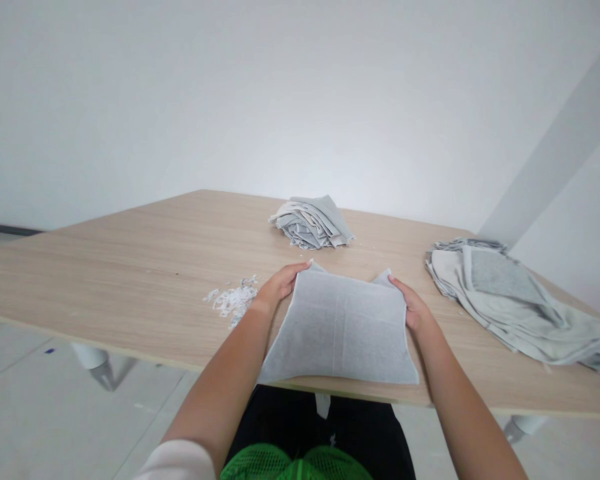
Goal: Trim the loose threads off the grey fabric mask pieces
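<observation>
A light grey cloth (347, 327) is spread between my hands at the front of the table, its lower edge hanging near the table's front edge. My left hand (283, 281) pinches its upper left side, with the thumb near the corner. On the opposite side, my right hand (409, 305) grips the upper right edge, fingers partly behind the fabric. The far edge of the cloth bends back between the two hands. Just left of my left hand lies a small heap of white thread scraps (234, 298).
A pile of folded grey cloths (313, 223) sits toward the back of the wooden table (130, 260). More grey and cream cloths (520, 300) are stacked at the right, trailing to the table's edge. A white wall (280, 100) stands behind.
</observation>
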`<state>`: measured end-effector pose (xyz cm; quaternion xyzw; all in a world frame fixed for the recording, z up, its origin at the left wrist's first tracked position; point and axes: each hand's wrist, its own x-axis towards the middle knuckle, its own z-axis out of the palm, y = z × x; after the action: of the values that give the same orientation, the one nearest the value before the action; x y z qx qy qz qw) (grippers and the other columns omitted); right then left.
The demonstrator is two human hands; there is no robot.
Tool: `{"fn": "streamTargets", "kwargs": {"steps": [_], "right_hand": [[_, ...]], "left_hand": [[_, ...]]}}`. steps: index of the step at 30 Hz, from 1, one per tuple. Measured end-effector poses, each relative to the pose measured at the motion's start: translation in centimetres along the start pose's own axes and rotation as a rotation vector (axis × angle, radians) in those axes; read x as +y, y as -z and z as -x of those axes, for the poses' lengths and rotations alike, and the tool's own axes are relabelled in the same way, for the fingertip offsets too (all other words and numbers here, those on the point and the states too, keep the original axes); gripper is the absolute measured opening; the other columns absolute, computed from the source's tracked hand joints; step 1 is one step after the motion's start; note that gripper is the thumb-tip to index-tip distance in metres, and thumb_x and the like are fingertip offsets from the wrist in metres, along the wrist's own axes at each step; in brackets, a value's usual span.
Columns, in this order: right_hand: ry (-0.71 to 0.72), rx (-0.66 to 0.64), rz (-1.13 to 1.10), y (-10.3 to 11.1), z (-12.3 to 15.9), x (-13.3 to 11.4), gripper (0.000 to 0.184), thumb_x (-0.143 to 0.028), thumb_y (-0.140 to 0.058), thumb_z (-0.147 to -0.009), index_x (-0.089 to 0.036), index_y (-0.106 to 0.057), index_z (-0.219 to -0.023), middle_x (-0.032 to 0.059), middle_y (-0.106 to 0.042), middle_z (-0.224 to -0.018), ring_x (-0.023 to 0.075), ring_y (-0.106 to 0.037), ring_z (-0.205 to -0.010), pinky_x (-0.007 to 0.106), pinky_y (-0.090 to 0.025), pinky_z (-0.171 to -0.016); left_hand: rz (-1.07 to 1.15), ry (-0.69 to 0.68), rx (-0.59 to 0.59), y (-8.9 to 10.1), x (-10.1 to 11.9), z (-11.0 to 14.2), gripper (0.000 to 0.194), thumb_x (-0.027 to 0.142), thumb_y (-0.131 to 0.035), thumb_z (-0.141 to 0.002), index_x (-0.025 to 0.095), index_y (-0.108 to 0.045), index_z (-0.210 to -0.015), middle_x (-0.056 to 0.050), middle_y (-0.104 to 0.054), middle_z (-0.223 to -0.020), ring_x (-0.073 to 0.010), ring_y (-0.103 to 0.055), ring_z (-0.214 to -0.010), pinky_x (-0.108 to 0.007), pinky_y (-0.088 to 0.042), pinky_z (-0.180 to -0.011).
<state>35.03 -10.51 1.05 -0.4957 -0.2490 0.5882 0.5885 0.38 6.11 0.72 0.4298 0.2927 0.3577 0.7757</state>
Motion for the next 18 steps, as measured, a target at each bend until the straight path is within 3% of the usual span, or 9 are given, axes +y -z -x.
{"fn": "streamTargets", "kwargs": {"steps": [4, 8, 12, 18], "right_hand": [[-0.006, 0.004, -0.06, 0.2, -0.1, -0.1, 0.024, -0.039, -0.069, -0.095, -0.017, -0.069, -0.107, 0.008, -0.08, -0.085, 0.0252, -0.079, -0.078, 0.036, -0.066, -0.076], [0.145, 0.005, -0.09, 0.6, -1.1, 0.3, 0.016, -0.032, -0.069, -0.094, -0.021, -0.069, -0.106, 0.0048, -0.081, -0.093, 0.0242, -0.079, -0.086, 0.037, -0.066, -0.081], [0.214, -0.031, -0.078, 0.8, -2.1, 0.9, 0.014, -0.033, -0.071, -0.09, -0.025, -0.068, -0.102, 0.0023, -0.081, -0.097, 0.0235, -0.079, -0.091, 0.037, -0.067, -0.083], [0.238, -0.024, -0.039, 1.0, -2.8, 1.4, 0.019, -0.037, -0.074, -0.088, -0.023, -0.068, -0.099, 0.0027, -0.08, -0.091, 0.0227, -0.077, -0.086, 0.034, -0.065, -0.077]], "left_hand": [[0.125, -0.013, 0.04, -0.8, 0.3, 0.1, 0.024, 0.026, -0.071, -0.093, 0.007, -0.073, -0.108, -0.013, -0.08, -0.088, -0.0223, -0.077, -0.079, -0.032, -0.061, -0.085], [0.22, 0.036, 0.029, -0.9, 0.4, 0.1, 0.027, 0.023, -0.061, -0.098, 0.004, -0.071, -0.113, -0.015, -0.08, -0.093, -0.0241, -0.078, -0.084, -0.034, -0.062, -0.089], [0.25, 0.044, 0.091, -0.9, 0.0, -0.2, 0.024, 0.016, -0.059, -0.096, 0.004, -0.07, -0.114, -0.014, -0.08, -0.088, -0.0226, -0.078, -0.078, -0.033, -0.063, -0.085], [0.234, -0.007, 0.064, -1.7, -0.1, 0.0, 0.014, 0.013, -0.06, -0.094, 0.008, -0.072, -0.099, -0.008, -0.076, -0.074, -0.0184, -0.073, -0.064, -0.029, -0.062, -0.076]]}}
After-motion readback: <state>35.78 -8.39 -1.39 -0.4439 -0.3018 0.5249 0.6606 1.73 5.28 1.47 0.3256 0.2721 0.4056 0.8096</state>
